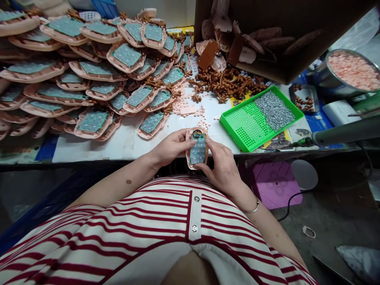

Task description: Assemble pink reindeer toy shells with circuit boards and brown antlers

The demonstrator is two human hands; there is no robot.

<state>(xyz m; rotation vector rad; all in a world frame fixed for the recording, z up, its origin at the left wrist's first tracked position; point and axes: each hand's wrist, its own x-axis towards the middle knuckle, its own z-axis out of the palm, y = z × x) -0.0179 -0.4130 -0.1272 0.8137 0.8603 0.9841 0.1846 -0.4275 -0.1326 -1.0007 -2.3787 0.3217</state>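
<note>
Both hands hold one pink shell (191, 163) with a grey-green keypad panel and a small circuit board at its upper end, just over the table's front edge. My left hand (172, 147) grips its left side, thumb lying across the panel. On the right side, my right hand (222, 163) has its fingers at the upper edge and its thumb at the lower edge. A similar pink shell with panel (151, 122) lies on the white table top (118, 149), left of the hands. Small pink pieces (202, 122) are scattered beyond the held shell.
Stacked pink shells (101, 89) fill the left. A green tray (247, 145) with silver screws stands right, brown parts (228, 83) behind it. Further back are an open cardboard box (292, 65) and a metal bowl (323, 75) of pink pieces. A purple stool (274, 184) is below.
</note>
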